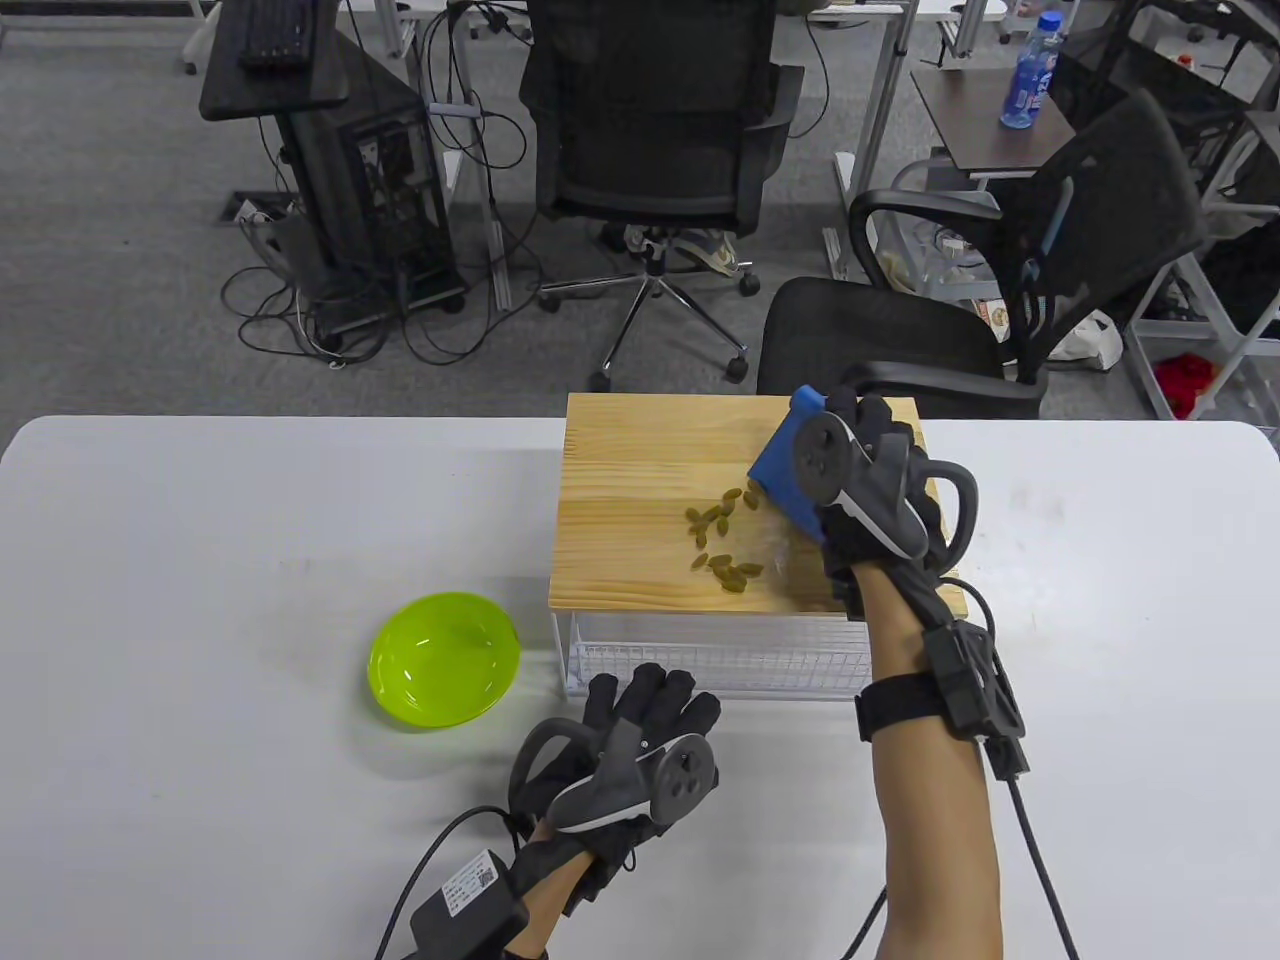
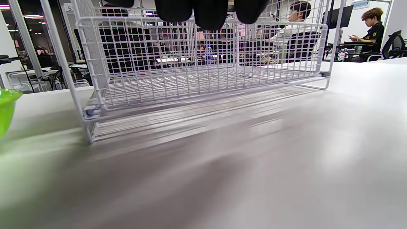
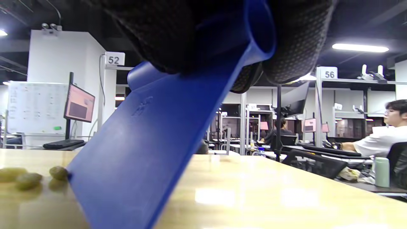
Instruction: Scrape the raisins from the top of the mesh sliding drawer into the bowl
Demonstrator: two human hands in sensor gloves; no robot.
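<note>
Several yellow-green raisins (image 1: 722, 540) lie on the wooden top (image 1: 640, 500) of the white mesh sliding drawer (image 1: 720, 655). My right hand (image 1: 872, 470) grips a blue scraper (image 1: 785, 470) whose lower edge rests on the wood just right of the raisins (image 3: 28, 178); the blade (image 3: 140, 152) is tilted. A lime green bowl (image 1: 445, 657) stands empty on the table left of the drawer. In front of the drawer my left hand (image 1: 640, 715) lies flat on the table, fingers straight and pointing at the mesh front (image 2: 197, 60), holding nothing.
The white table (image 1: 200, 560) stretches left and right of the drawer. Cables run from both wrists off the bottom edge. Office chairs (image 1: 950, 330) stand beyond the far table edge. The bowl's rim (image 2: 6, 108) shows at the left of the left wrist view.
</note>
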